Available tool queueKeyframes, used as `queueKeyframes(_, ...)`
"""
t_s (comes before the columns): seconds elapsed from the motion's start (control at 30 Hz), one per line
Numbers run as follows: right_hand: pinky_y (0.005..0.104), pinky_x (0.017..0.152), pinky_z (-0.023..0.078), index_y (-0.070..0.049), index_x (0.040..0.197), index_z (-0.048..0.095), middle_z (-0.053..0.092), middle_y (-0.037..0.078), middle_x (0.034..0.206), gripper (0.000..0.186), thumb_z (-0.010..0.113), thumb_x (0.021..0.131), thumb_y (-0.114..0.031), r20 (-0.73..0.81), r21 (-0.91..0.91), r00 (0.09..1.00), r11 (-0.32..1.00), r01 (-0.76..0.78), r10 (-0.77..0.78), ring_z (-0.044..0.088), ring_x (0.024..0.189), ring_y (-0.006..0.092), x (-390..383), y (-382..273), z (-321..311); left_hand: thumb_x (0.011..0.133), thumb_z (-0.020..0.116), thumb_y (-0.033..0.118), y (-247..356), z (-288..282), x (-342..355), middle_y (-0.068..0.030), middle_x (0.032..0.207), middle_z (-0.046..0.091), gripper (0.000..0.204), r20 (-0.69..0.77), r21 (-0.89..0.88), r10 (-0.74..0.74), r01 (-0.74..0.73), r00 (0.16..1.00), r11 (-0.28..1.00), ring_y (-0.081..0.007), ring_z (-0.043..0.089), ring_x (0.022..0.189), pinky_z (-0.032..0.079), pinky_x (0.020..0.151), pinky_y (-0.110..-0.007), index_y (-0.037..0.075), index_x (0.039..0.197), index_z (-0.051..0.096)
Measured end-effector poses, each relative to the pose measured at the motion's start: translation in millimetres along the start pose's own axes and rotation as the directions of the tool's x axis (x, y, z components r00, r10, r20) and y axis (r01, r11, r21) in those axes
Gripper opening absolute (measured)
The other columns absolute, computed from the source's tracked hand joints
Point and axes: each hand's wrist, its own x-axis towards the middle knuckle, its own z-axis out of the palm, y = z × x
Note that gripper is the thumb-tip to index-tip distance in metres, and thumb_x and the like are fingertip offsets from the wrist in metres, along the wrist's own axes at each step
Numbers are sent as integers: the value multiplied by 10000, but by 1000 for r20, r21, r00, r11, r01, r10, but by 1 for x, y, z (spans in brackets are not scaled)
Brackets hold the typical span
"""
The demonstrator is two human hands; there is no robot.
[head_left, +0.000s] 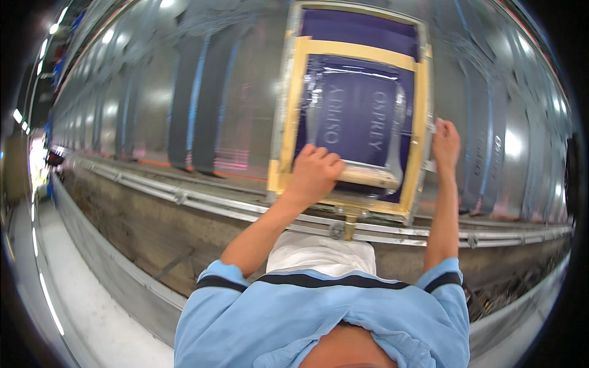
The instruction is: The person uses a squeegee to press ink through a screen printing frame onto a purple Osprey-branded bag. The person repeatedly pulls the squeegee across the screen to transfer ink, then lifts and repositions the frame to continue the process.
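Note:
A printing screen (420, 73) lies in front of me, its metal frame lined inside with yellow tape (362, 54). Its mesh (356, 18) is dark purple, with a glossy wet ink film and pale lettering in the middle. Near the close end of the screen, my left hand (316, 175) is wrapped round the left end of a wooden-handled squeegee (371, 178), which lies crosswise on the mesh. Just beyond the frame's right edge is my right hand (446, 144), fingers curled closed. What they hold, if anything, is hidden. A brass-coloured clamp (350, 227) sits at the frame's near edge.
A long, shiny printing table (257, 92) runs left and right, carrying dark fabric strips (184, 104) with blue lines. Along its near edge goes a metal rail (147, 187) with bolts. A pale floor aisle (92, 294) lies at the lower left.

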Motion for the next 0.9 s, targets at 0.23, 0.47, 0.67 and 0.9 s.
queueKeyframes(0.23,386,761,517,-56,1042,698,714,101,932,249,637,1010,-295,38,87,999,996,16,-19,656,825,210,-25,-69,24,629,802,101,-65,-49,-37,31,975,711,347,5,-17,-62,62,998,998,-203,646,903,439,843,-389,162,961,723)
queueKeyframes(0.47,497,724,506,-64,1033,650,687,202,824,238,624,990,-297,21,376,996,924,71,-85,685,796,422,-150,-212,200,607,839,82,-243,-140,-137,16,913,734,332,15,-49,-22,23,1000,999,-220,646,812,441,775,-380,160,915,745)
queueKeyframes(0.67,406,564,458,-65,1022,655,627,179,668,193,654,974,-252,54,411,998,912,-8,-16,623,562,275,-180,-250,229,574,757,24,-270,-156,-219,-8,1033,742,447,37,69,-28,25,999,997,-230,632,847,434,786,-386,106,1012,729)
queueKeyframes(0.9,416,616,488,-69,1003,685,642,181,704,209,666,964,-273,-95,189,994,979,71,-54,646,614,293,-189,-271,274,707,683,59,-288,-141,-277,4,1065,717,333,-27,52,66,-64,997,997,-176,634,820,432,783,-358,81,1038,718)
